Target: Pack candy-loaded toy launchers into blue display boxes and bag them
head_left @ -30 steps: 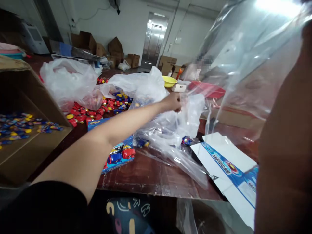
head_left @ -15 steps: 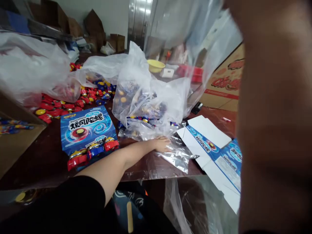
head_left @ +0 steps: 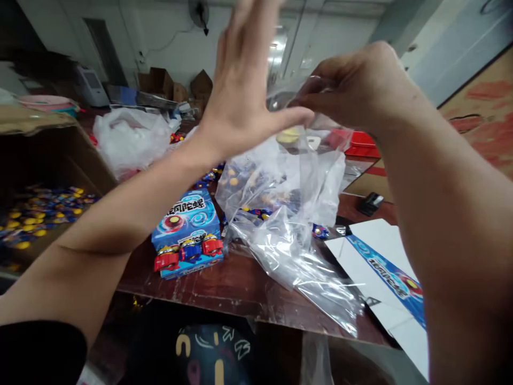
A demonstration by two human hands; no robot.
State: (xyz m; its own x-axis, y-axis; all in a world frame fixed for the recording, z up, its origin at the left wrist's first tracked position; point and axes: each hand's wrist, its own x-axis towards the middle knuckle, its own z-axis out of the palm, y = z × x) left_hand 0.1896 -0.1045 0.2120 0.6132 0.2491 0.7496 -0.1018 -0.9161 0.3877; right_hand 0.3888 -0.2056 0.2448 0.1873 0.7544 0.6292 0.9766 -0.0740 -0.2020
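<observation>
My left hand point(head_left: 244, 91) is raised in front of me, fingers stretched up and thumb pointing right, holding nothing. Beside it, my right hand point(head_left: 348, 88) pinches the top of a clear plastic bag point(head_left: 308, 160), which hangs down to the table. Below lie crumpled clear plastic point(head_left: 288, 256) and a whitish bag point(head_left: 256, 176) with blue and yellow toys inside. To the left, a blue printed box point(head_left: 186, 219) carries red and blue spinning tops point(head_left: 190, 250) along its front. An unfolded printed carton point(head_left: 385, 272) lies on the right.
An open cardboard box point(head_left: 52, 160) with many wrapped blue and yellow toys stands at the left. Behind are a white plastic bag point(head_left: 132, 139) and a red basin point(head_left: 360, 144). A black object point(head_left: 369, 204) lies near a large printed carton point(head_left: 476, 117) at the right.
My left hand has lifted off the plastic on the table and opened in the air. My right hand has come into view, holding the clear bag. The view has tilted up and shifted left.
</observation>
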